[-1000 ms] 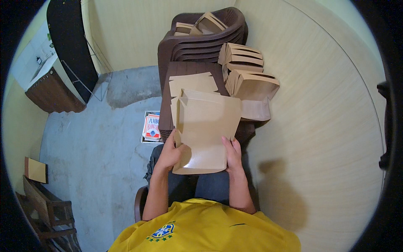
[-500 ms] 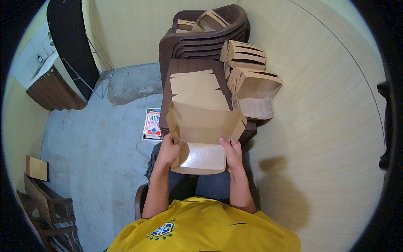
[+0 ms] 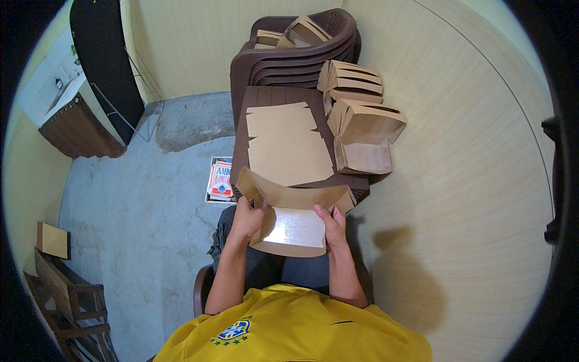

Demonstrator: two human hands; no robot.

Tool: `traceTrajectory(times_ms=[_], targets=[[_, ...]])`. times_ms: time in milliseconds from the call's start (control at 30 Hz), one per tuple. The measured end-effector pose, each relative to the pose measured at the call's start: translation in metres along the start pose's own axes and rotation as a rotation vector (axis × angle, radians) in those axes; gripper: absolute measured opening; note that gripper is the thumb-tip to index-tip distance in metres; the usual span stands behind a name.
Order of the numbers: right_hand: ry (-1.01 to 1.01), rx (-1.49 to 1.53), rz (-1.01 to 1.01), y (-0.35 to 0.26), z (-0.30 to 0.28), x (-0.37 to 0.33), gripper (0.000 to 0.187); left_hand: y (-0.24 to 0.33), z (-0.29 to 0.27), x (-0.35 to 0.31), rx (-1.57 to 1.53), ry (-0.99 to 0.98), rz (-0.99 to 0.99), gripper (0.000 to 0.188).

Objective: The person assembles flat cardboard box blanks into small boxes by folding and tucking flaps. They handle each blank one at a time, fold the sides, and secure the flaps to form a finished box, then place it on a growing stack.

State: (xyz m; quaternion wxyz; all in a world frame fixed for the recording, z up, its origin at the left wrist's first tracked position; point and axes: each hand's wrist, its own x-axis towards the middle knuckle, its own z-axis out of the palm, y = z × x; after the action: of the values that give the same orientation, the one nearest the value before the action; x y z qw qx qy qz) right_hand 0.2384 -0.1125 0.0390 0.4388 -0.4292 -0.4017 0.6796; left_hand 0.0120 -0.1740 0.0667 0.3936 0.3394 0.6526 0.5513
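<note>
Above my lap I hold a brown cardboard food box [image 3: 292,226], partly folded, with a glossy inside and its far flap standing up and tilted away. My left hand [image 3: 246,218] grips its left side, thumb inside the box. On the right side my right hand [image 3: 331,222] pinches the wall, thumb inside and the other fingers mostly hidden outside. Just beyond the box, flat notched cardboard blanks [image 3: 288,145] lie on a brown table [image 3: 240,142].
Nested folded boxes [image 3: 368,136] stand at the table's right side by the wall, another nested row [image 3: 353,78] behind them. Stacked brown plastic chairs [image 3: 295,57] at the far end hold more boxes [image 3: 304,33]. A white crate [image 3: 209,196] with printed packets sits on the floor left of the table.
The box's far flap has tipped lower toward me, baring more of the flat blanks behind it. Both hands keep their grip, and the box has come slightly nearer.
</note>
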Motion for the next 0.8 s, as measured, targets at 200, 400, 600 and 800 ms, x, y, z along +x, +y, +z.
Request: traceTrajectory(times_ms=[200,400,600,800], targets=[[-0.346,0.158,-0.237,0.0,-0.009,0.01,0.037,-0.018,-0.01,0.01,-0.105,-0.26,-0.011,0.022],[-0.392,0.096,-0.271,0.011,-0.016,0.014,0.054,-0.023,-0.012,0.015,-0.175,-0.287,-0.014,0.022],[0.09,0.133,-0.164,0.019,-0.015,0.022,0.057,-0.011,-0.013,0.012,-0.299,-0.119,-0.224,0.04],[-0.138,0.26,-0.138,0.004,-0.011,0.013,0.059,-0.01,-0.018,0.011,-0.539,-0.209,-0.158,0.046]])
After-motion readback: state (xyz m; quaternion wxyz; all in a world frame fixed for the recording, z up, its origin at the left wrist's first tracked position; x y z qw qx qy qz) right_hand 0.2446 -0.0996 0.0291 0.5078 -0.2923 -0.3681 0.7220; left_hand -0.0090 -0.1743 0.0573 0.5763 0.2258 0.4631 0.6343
